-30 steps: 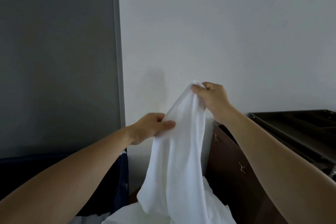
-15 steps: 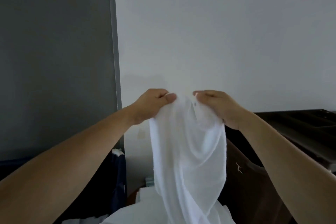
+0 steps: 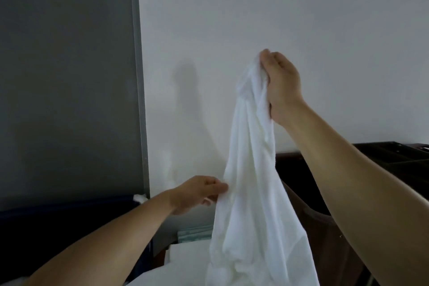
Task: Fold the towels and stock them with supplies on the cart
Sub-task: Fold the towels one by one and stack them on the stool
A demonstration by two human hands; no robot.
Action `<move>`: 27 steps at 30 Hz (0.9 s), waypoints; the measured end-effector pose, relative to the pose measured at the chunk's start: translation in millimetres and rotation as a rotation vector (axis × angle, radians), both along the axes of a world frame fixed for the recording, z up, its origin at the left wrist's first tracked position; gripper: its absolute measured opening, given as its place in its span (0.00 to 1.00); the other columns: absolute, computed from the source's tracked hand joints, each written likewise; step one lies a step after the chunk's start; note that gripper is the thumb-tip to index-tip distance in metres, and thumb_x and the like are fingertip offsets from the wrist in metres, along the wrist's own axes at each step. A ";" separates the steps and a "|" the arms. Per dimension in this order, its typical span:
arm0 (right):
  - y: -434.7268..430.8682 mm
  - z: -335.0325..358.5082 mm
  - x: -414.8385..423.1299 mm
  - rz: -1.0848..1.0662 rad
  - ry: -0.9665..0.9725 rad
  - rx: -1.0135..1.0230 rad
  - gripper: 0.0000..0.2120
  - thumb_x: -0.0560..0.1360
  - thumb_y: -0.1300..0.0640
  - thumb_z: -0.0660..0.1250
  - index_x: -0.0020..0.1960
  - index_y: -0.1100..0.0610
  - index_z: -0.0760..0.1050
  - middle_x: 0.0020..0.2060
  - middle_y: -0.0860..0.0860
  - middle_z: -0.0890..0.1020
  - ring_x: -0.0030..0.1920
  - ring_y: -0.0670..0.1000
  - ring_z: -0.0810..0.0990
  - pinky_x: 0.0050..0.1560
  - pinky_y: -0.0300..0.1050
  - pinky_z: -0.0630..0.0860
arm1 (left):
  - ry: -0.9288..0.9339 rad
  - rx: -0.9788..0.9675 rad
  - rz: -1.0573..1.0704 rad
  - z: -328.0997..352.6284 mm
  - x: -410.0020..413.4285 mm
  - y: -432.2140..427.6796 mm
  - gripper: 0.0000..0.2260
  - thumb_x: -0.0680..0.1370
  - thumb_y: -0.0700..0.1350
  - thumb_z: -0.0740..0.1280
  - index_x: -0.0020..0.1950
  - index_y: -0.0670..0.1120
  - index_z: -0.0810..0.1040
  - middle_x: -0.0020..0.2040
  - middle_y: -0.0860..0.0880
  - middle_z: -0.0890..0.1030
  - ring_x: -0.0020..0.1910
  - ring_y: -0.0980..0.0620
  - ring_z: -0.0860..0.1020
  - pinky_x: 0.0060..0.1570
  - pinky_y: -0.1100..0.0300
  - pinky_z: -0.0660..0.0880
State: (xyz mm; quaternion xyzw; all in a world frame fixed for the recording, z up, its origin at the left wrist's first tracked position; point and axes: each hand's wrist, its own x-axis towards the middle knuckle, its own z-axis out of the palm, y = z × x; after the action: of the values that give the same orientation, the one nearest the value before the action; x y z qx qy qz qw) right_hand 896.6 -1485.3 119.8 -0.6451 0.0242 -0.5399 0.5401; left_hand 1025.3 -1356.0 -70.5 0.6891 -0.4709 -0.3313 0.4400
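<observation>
**Beneath the right-hand grip, one towel is hanging unfolded**

Up against the pale wall [image 3: 290,11], the right hand [image 3: 282,86] is holding the bunched top of the white towel [image 3: 250,193], fingers curled round the cloth. Well below that grip, the left hand [image 3: 197,193] is pinching the towel's left edge between thumb and fingers. The cloth is hanging gathered and creased, and its lower end is running down into a white heap [image 3: 185,262] at the bottom of the view.

Judging from this, the task is sitting near its start. This towel is not yet spread, no fold is showing in it, and the stocking is all left to do.

Right of and below the upper grip, the dark cart [image 3: 394,155] is showing part of its top, with a brown bag [image 3: 308,227] under the right forearm. Left of the lower grip a dark blue bin [image 3: 69,216] is standing before a grey panel [image 3: 69,76]. Just under the left hand a pale teal packet [image 3: 195,232] is peeking out, possibly supplies, though it is too blurred to tell. The heap below may be crowding the cloth as it is opened.
</observation>
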 end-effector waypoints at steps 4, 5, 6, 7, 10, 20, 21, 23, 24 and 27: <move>-28.3 -14.6 -9.8 -0.167 0.156 -0.032 0.20 0.75 0.48 0.66 0.27 0.49 0.66 0.24 0.42 0.66 0.29 0.45 0.64 0.34 0.44 0.62 | 0.212 -0.200 0.205 20.5 6.7 2.1 0.16 0.84 0.46 0.61 0.60 0.33 0.77 0.56 0.38 0.82 0.53 0.41 0.81 0.61 0.45 0.76; -35.1 -26.5 -11.1 -0.213 0.304 -0.073 0.20 0.76 0.48 0.66 0.28 0.50 0.68 0.23 0.42 0.67 0.28 0.45 0.65 0.33 0.44 0.61 | 0.286 -0.296 0.267 37.7 7.2 0.0 0.14 0.84 0.45 0.61 0.57 0.34 0.78 0.52 0.40 0.83 0.49 0.43 0.82 0.57 0.47 0.78; -41.6 -40.0 -12.1 -0.245 0.465 -0.125 0.19 0.78 0.49 0.67 0.29 0.52 0.69 0.21 0.43 0.68 0.26 0.44 0.66 0.31 0.43 0.62 | 0.322 -0.382 0.322 58.0 7.4 -2.3 0.11 0.83 0.45 0.62 0.52 0.38 0.78 0.47 0.42 0.83 0.44 0.46 0.82 0.49 0.51 0.80; -45.8 -54.3 -14.3 -0.257 0.625 -0.170 0.19 0.79 0.50 0.66 0.31 0.54 0.71 0.21 0.43 0.69 0.25 0.44 0.67 0.29 0.42 0.62 | 0.323 -0.453 0.364 80.2 6.6 -5.1 0.09 0.83 0.46 0.63 0.48 0.41 0.78 0.42 0.43 0.82 0.40 0.47 0.81 0.42 0.54 0.79; -52.8 -90.8 -23.9 -0.231 0.978 -0.230 0.14 0.80 0.50 0.66 0.38 0.56 0.75 0.30 0.47 0.74 0.33 0.49 0.71 0.31 0.40 0.66 | 0.248 -0.609 0.358 137.7 3.7 -7.8 0.08 0.82 0.48 0.64 0.48 0.43 0.74 0.42 0.41 0.73 0.39 0.44 0.72 0.39 0.51 0.69; -15.3 -107.8 -14.3 0.233 0.750 -0.095 0.10 0.80 0.54 0.67 0.42 0.56 0.78 0.40 0.55 0.78 0.43 0.53 0.75 0.49 0.53 0.72 | -0.193 -0.418 0.150 92.7 -1.1 -23.4 0.15 0.81 0.51 0.65 0.35 0.49 0.73 0.34 0.51 0.72 0.34 0.53 0.70 0.36 0.58 0.69; -13.4 -105.4 -10.6 0.140 0.725 -0.133 0.12 0.81 0.54 0.66 0.39 0.56 0.76 0.37 0.54 0.75 0.41 0.52 0.72 0.46 0.51 0.70 | -0.136 -0.400 0.145 82.1 2.6 -18.6 0.14 0.81 0.52 0.66 0.37 0.48 0.75 0.34 0.51 0.73 0.35 0.52 0.71 0.36 0.58 0.69; -9.2 -92.8 -5.1 0.040 0.609 -0.159 0.17 0.81 0.52 0.66 0.34 0.52 0.71 0.32 0.51 0.70 0.36 0.50 0.68 0.40 0.47 0.66 | -0.040 -0.331 0.084 60.4 7.1 -9.9 0.16 0.78 0.55 0.68 0.46 0.41 0.78 0.41 0.50 0.79 0.39 0.51 0.76 0.39 0.58 0.72; -6.9 -83.7 -2.5 0.037 0.546 -0.149 0.19 0.81 0.51 0.66 0.32 0.50 0.69 0.30 0.48 0.68 0.34 0.50 0.66 0.36 0.44 0.64 | -0.013 -0.291 0.042 49.8 8.2 -7.1 0.19 0.77 0.55 0.69 0.53 0.39 0.79 0.47 0.49 0.82 0.44 0.50 0.80 0.43 0.58 0.75; 0.6 -51.0 5.7 0.006 0.353 -0.162 0.23 0.80 0.51 0.66 0.27 0.49 0.67 0.24 0.41 0.64 0.26 0.43 0.62 0.26 0.36 0.60 | 0.042 -0.242 0.021 22.5 8.1 -2.5 0.17 0.78 0.52 0.71 0.64 0.47 0.79 0.57 0.51 0.84 0.54 0.51 0.84 0.51 0.57 0.81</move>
State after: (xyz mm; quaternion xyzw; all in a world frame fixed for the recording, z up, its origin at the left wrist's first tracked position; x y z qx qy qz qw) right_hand 902.4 -1484.7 68.8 -0.7713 0.0731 -0.4168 0.4754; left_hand 1033.4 -1358.5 -48.0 0.6288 -0.4909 -0.2817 0.5332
